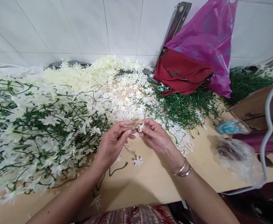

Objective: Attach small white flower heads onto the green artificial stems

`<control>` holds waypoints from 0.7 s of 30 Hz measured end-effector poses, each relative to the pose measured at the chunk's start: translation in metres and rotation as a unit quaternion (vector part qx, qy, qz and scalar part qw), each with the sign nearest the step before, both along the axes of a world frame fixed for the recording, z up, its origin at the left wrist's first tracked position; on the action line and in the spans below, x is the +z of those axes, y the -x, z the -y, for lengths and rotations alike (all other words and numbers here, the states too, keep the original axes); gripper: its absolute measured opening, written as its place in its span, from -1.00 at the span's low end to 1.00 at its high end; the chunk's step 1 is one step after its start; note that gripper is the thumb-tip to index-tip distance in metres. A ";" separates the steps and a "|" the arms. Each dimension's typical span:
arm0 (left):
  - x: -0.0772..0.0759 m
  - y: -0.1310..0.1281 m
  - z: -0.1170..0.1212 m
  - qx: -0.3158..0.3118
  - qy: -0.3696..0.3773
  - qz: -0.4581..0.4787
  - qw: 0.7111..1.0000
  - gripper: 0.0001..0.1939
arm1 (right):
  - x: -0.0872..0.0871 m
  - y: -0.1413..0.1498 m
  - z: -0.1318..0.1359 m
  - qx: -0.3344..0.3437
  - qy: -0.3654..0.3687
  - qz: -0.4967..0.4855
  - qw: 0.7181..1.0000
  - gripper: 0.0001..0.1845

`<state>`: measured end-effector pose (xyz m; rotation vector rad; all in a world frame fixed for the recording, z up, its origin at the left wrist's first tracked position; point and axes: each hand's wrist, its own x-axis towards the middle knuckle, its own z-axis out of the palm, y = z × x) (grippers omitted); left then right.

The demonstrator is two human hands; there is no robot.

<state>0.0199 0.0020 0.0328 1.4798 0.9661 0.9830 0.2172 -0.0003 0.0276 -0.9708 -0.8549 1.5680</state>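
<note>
Over the table, my two hands nearly meet at the fingertips. My right hand (155, 134), a silver bangle at its wrist, pinches a small white artificial flower (141, 127). The fingers of my left hand (115, 140) are closed in a pinch against it; a thin piece with a greenish tip shows there, too small to tell. Just below lies a loose white flower blossom (137, 161). A dark green artificial stem (117, 169) lies beside my left forearm, and a white stamen tuft (96, 201) sits near the table's front edge.
A big heap of white artificial flowers on green stems (48, 130) fills the left. Loose white blossoms (134, 93) lie ahead. A red bag (183, 70) and purple plastic bag (206, 40) rest by green stems (183, 107). Clear plastic (238, 157) and a white cable (267, 124) are right.
</note>
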 end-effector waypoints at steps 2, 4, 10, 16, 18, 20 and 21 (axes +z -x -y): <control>-0.003 -0.002 0.001 0.011 0.039 0.026 0.999 -0.75 | 0.000 0.000 0.000 0.009 -0.004 -0.006 1.000 -0.58; -0.004 -0.002 0.002 0.026 0.053 0.044 0.997 -0.78 | 0.000 0.000 0.001 0.025 -0.004 -0.010 1.000 -0.62; -0.004 -0.001 0.001 0.046 0.064 0.078 0.994 -0.82 | -0.006 0.004 0.002 0.051 -0.001 -0.001 0.999 -0.65; -0.005 -0.002 0.002 0.040 0.065 0.068 0.995 -0.83 | -0.005 0.004 0.003 0.067 0.002 -0.001 0.998 -0.65; -0.005 -0.002 0.003 0.038 0.063 0.060 0.996 -0.84 | -0.005 0.004 0.004 0.078 0.006 0.003 0.997 -0.66; -0.006 -0.001 0.003 0.032 0.062 0.054 0.996 -0.83 | -0.005 0.004 0.004 0.083 0.005 0.005 0.997 -0.66; -0.007 -0.001 0.003 0.027 0.063 0.051 0.996 -0.83 | -0.005 0.004 0.004 0.083 0.005 0.005 0.997 -0.67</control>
